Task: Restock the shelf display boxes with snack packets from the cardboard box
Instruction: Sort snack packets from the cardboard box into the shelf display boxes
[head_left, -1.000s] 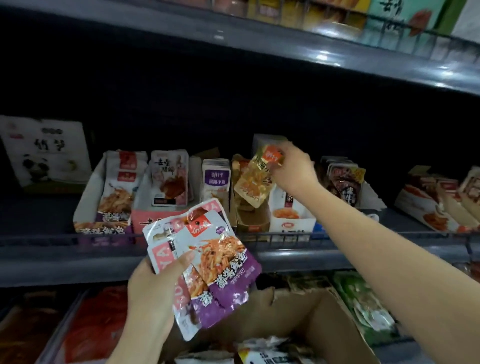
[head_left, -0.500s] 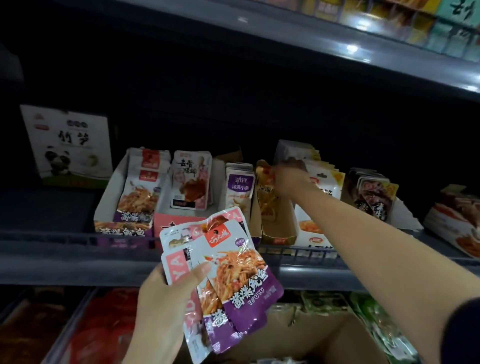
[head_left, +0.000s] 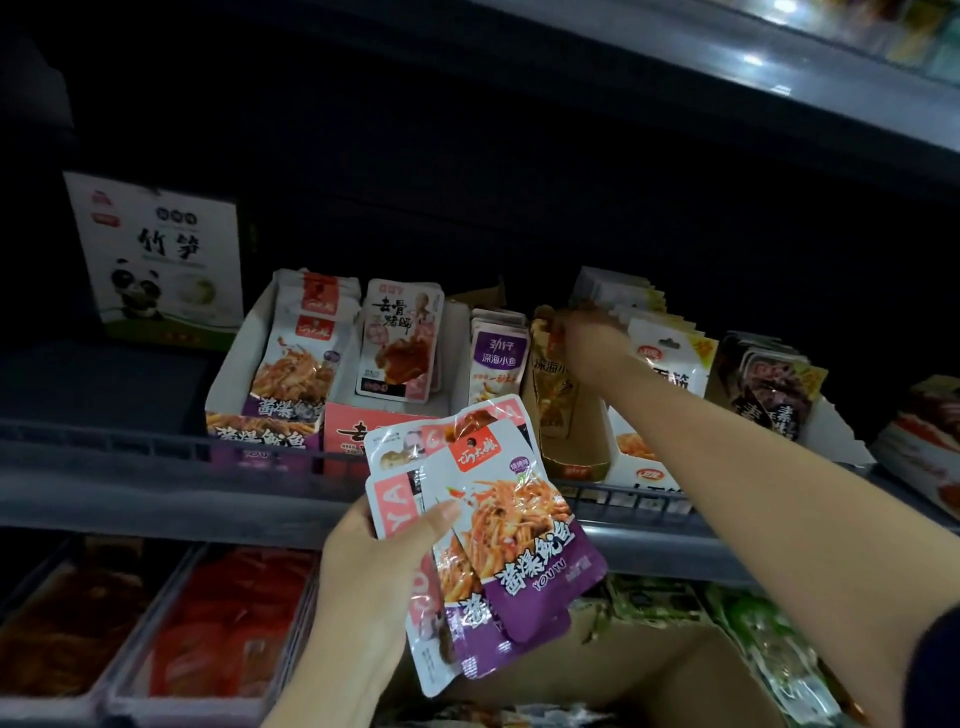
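A person restocks a dim shop shelf (head_left: 156, 483), both hands at work. The left hand (head_left: 374, 566), near and low in the scene, grips a fanned stack of snack packets (head_left: 498, 540), thumb pressed across the front of the purple-and-white top one, fingers curled behind; pink-edged packets show beneath it. The right hand (head_left: 592, 338) reaches far across the shelf rail, its fingers blurred and curled on an orange packet (head_left: 550, 384) standing in a brown display box (head_left: 576, 457) near the middle of the row. To the left of that box stand purple-labelled small packets (head_left: 498, 358), then a pink display box (head_left: 374, 431) holding packets printed with a dark meat picture (head_left: 400, 343), then a white-and-purple display box (head_left: 244, 395) holding packets that match the top one in the left hand. Further left, well apart at the back of the shelf, a white carton with a panda drawing (head_left: 161, 260) stands upright. To the right of the reaching arm sit a white box of orange-labelled packets (head_left: 665, 374) and a box of dark packets (head_left: 769, 389). The open cardboard box (head_left: 691, 670) sits near and low, below the shelf edge, with a few packets dimly visible inside. Red trays (head_left: 228, 623) line the lower shelf at left.
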